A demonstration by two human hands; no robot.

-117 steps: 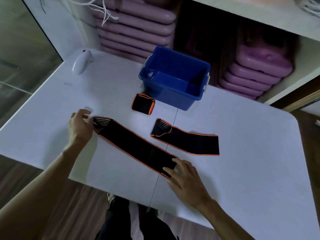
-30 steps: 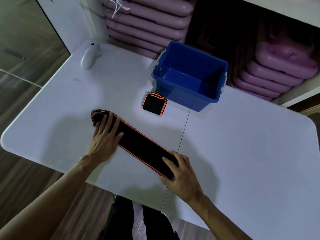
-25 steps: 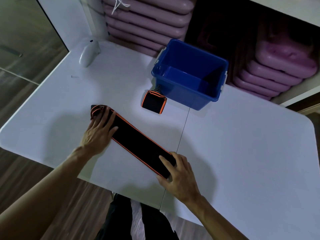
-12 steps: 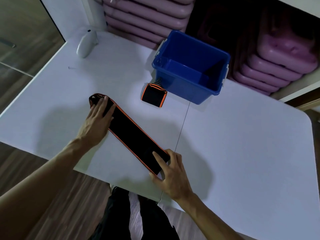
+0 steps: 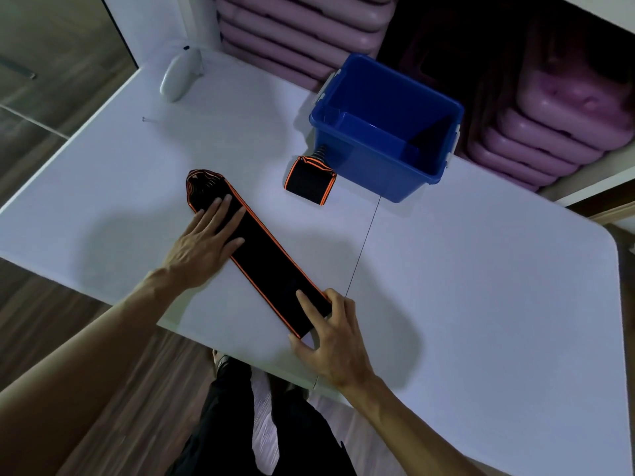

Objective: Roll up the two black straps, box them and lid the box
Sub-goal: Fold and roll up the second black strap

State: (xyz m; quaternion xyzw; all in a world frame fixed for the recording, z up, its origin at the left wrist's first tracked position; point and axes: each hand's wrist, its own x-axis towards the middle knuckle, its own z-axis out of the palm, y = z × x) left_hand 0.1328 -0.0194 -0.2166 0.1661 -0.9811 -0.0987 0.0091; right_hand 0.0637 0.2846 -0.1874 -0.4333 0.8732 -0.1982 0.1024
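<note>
White folding table [image 5: 481,276] fills most of my view; I'm using the blue storage box [image 5: 385,132] as the landmark. The box sits at the far side, open, looks empty, no lid visible anywhere. Pressed against the box's near-left corner: one rolled black strap with orange edging [image 5: 311,182], done but not boxed yet. Nearer me and left of the box, the flat strap [image 5: 261,255] lies diagonally, one end pointing far-left, the other toward the table's near edge. It could be two straps stacked; I can't tell.

Handling guess: soft, light elastic fabric, floppy, no stiffness, probably springs back unless rolled tight. Best taken at the near end, pinching the short edge and turning it over on itself.

My left hand [image 5: 202,245] is flat, fingers spread, palm down, pinning the strap's far portion to the table. My right hand [image 5: 330,334] is half-open, fingertips [image 5: 304,298] resting on the near end, thumb at the corner, gripping nothing yet, looks poised to start the roll.

A small white device [image 5: 180,77] lies well left of the box.
</note>
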